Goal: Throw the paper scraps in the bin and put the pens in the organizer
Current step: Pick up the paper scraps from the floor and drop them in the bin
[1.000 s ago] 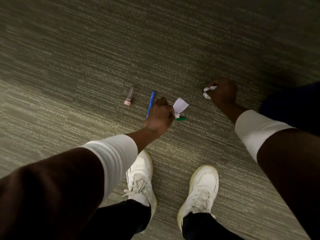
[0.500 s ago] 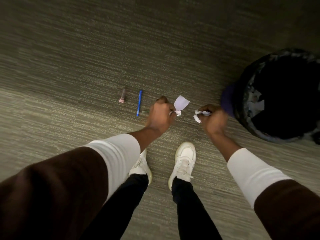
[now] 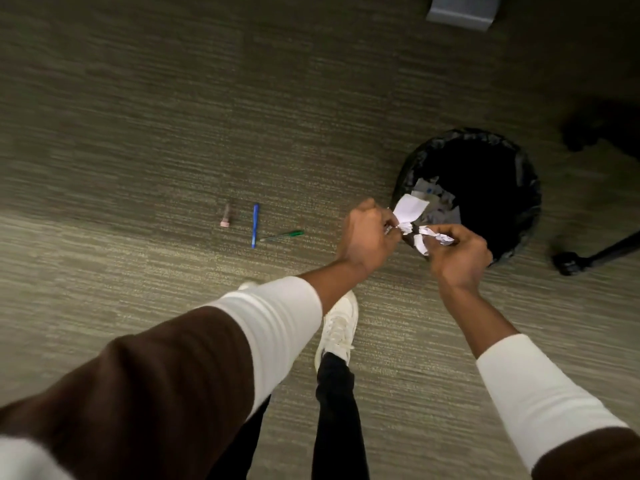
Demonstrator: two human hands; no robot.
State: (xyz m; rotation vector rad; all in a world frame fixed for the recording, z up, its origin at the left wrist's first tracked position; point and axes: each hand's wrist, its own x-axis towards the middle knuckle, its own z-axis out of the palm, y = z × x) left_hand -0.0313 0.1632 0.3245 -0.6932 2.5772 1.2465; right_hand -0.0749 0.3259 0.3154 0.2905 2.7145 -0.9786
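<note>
My left hand (image 3: 369, 239) is closed around a white paper scrap (image 3: 410, 209) that sticks up from the fingers. My right hand (image 3: 460, 256) grips a crumpled white paper scrap (image 3: 433, 236). Both hands are close together at the near-left rim of a black-lined bin (image 3: 526, 209) that has paper pieces inside. On the carpet to the left lie a blue pen (image 3: 255, 225), a green pen (image 3: 284, 235) and a short brownish marker with a pink end (image 3: 227, 215). No organizer is in view.
My white shoe (image 3: 337, 327) stands just below the hands. A black chair leg with a caster (image 3: 571, 263) sits right of the bin. A grey object (image 3: 462, 10) rests at the top edge. Green-grey carpet covers the floor.
Both hands rose from the floor and moved right to the bin's rim, each holding its scrap. The view shifted right, bringing the bin in. The green pen now lies uncovered.
</note>
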